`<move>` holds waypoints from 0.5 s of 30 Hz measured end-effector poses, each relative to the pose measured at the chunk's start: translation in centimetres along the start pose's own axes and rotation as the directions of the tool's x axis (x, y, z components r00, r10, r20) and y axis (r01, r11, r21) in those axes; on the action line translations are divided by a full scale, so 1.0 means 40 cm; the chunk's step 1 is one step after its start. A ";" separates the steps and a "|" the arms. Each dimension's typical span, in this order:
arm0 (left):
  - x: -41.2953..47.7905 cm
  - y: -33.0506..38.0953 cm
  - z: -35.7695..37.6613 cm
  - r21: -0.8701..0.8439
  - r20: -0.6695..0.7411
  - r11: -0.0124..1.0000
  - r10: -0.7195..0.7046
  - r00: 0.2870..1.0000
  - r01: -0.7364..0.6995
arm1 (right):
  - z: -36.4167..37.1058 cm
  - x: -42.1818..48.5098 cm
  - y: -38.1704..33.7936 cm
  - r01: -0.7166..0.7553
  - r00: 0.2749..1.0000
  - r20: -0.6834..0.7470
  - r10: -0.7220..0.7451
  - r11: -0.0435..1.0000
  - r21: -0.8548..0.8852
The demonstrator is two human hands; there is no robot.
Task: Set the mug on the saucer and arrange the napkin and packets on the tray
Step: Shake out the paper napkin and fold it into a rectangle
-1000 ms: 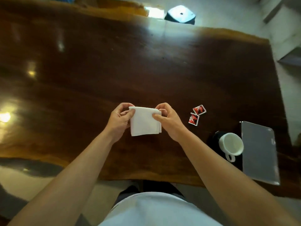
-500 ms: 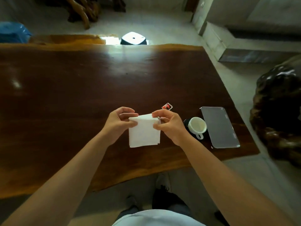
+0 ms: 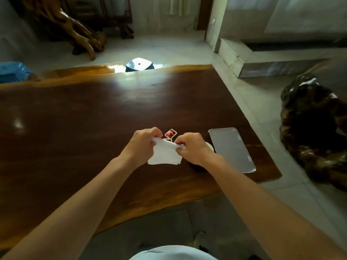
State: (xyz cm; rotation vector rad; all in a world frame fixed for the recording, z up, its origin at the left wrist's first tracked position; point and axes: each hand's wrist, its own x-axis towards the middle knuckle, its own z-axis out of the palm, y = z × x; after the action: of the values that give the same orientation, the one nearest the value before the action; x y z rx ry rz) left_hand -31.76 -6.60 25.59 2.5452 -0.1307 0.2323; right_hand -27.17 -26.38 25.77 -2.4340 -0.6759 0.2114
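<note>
Both hands hold a white folded napkin [image 3: 165,154] just above the dark wooden table [image 3: 75,137]. My left hand [image 3: 142,145] pinches its upper left corner and my right hand [image 3: 191,149] pinches its upper right corner. Two red and white packets [image 3: 170,133] lie on the table just behind the napkin, one partly hidden. The grey metal tray [image 3: 231,149] lies flat to the right of my right hand. Only a sliver of the white mug [image 3: 210,146] shows behind my right hand; the dark saucer [image 3: 195,167] under it is mostly hidden.
The table's right edge runs close past the tray, with tiled floor beyond. A dark carved root piece [image 3: 315,132] stands on the floor at the right. A white stool [image 3: 139,64] sits at the far table edge. A blue bag [image 3: 13,71] rests at the far left.
The head view has tilted up, showing more of the room. Both hands moved the napkin to the right, towards the packets and mug, and my right hand now hides most of the mug.
</note>
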 end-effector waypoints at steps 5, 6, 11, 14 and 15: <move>0.091 0.136 0.072 -0.319 -0.080 0.930 -0.219 0.972 0.184 | -0.160 -0.021 0.134 -0.177 0.984 0.086 0.154 0.855 0.488; 0.111 0.164 0.088 -0.506 -0.017 0.829 -0.284 0.959 0.237 | -0.193 -0.030 0.165 -0.228 0.973 0.127 0.192 0.723 0.652; 0.167 0.294 0.217 -0.701 0.598 0.329 -0.214 0.773 0.633 | -0.287 -0.084 0.287 -0.352 0.913 0.270 0.305 0.259 0.900; 0.193 0.361 0.297 -0.610 0.742 0.148 -0.237 0.627 0.779 | -0.291 -0.106 0.362 -0.369 0.870 0.294 0.396 0.127 0.921; 0.200 0.378 0.321 -0.593 0.756 0.094 -0.275 0.594 0.799 | -0.289 -0.112 0.387 -0.370 0.855 0.293 0.427 0.108 0.923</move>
State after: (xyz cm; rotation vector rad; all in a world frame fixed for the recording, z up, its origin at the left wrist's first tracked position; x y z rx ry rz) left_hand -24.32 -26.63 24.77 1.1978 0.4689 -0.6602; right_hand -21.08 -45.26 25.98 -1.2354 0.2429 0.5934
